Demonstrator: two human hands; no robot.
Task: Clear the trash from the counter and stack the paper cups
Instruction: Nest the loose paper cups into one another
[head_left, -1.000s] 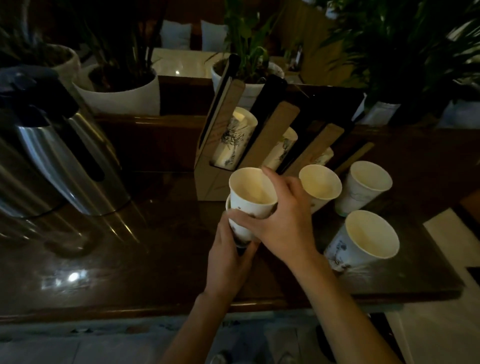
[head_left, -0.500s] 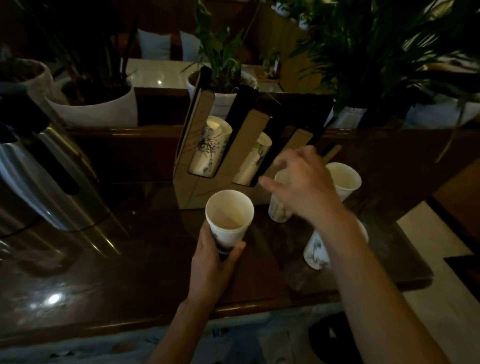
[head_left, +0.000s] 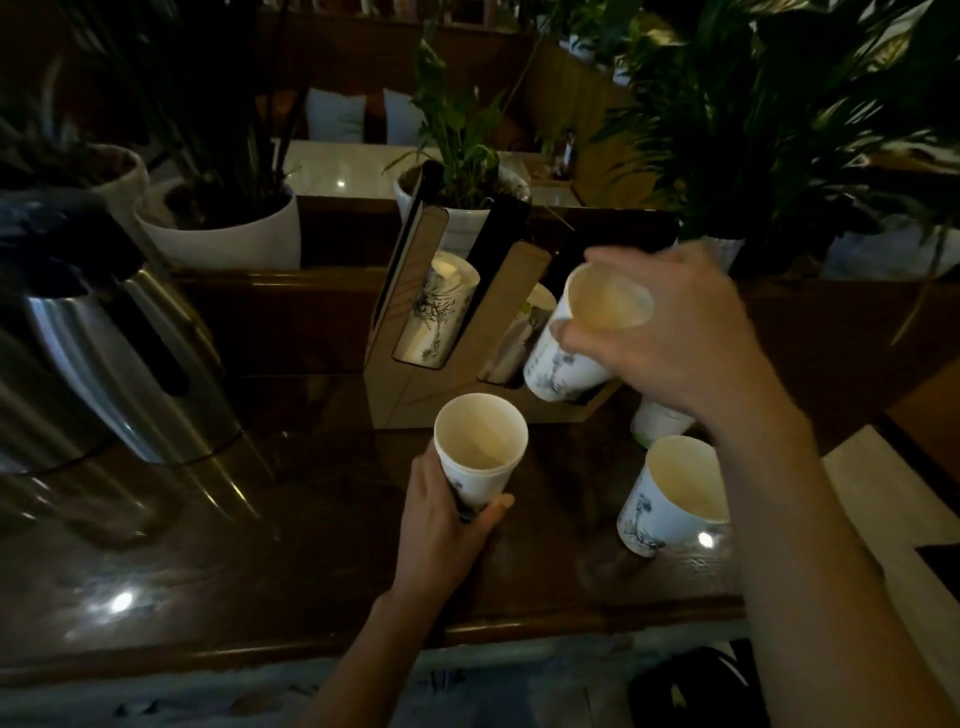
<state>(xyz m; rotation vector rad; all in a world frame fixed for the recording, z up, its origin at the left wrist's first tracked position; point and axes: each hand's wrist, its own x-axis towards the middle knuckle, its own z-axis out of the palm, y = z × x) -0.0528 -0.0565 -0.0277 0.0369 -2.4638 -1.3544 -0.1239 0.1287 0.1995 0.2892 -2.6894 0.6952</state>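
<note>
I have my left hand (head_left: 447, 525) clenched round the stack (head_left: 480, 449), which stands upright near the middle of the desk (head_left: 208, 571), and my right hand (head_left: 670, 338) has a grip on a lifted cup (head_left: 576, 343), tilted with its mouth toward me, in the air just in front of the holder (head_left: 415, 374). The likeliest fault, as I judge it, is a bad entry: the cup is well off vertical, so unless I level it over the stack its base may catch the rim and dent it, or push the stack over against my thumb. My right forearm passes right above the near cup (head_left: 670, 493), and another cup (head_left: 660, 423) sits half hidden under the wrist; a low swing across could knock either one. The near cup stands close to the desk's right end, so it could go over onto the floor. To the left the flask (head_left: 119, 364) closes that side. The open room is the bare stretch between the stack and the near cup, and the front strip toward me, so I would carry the cup high and come straight down.
</note>
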